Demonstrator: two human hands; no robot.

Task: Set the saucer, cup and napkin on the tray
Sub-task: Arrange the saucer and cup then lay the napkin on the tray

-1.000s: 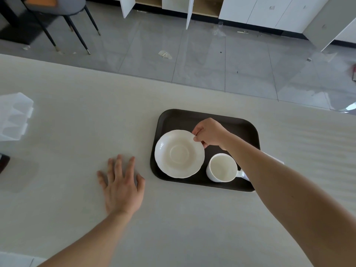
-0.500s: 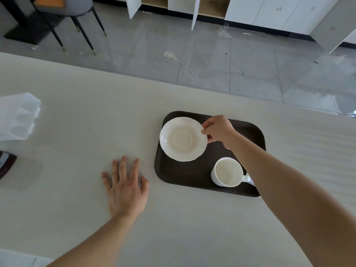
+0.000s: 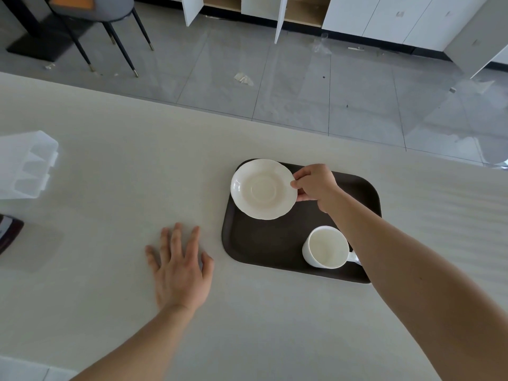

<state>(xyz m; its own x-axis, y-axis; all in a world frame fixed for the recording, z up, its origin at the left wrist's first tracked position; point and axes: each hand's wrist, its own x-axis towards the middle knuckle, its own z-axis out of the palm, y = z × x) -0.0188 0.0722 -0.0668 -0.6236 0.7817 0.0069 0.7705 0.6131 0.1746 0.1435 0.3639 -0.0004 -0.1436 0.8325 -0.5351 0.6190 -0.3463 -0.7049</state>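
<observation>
A dark brown tray (image 3: pixel 264 251) with rounded corners lies on the pale worktop (image 3: pixel 115 149), right of centre. The right hand (image 3: pixel 316 185) reaches over the tray from the near right and pinches the right edge of the white saucer (image 3: pixel 262 189) between thumb and fingertips. The saucer sits over the tray's far-left corner, its scalloped rim overlapping the tray's far edge; whether it rests on the tray or is held just above it cannot be told. The white cup (image 3: pixel 325 247) stands upright and empty on the tray's near-right part, its handle pointing right and partly hidden by the right forearm. The left hand (image 3: pixel 180 270) lies flat on the worktop just left of the tray, palm down, fingers spread, holding nothing. At the far left edge of the worktop sits a clear plastic container (image 3: pixel 24 166), with a dark object (image 3: pixel 8 233) nearer, cut off by the frame. Beyond the worktop, a grey tiled floor (image 3: pixel 288 86) holds a chair (image 3: pixel 104 26) and white cabinets (image 3: pixel 384 15).
</observation>
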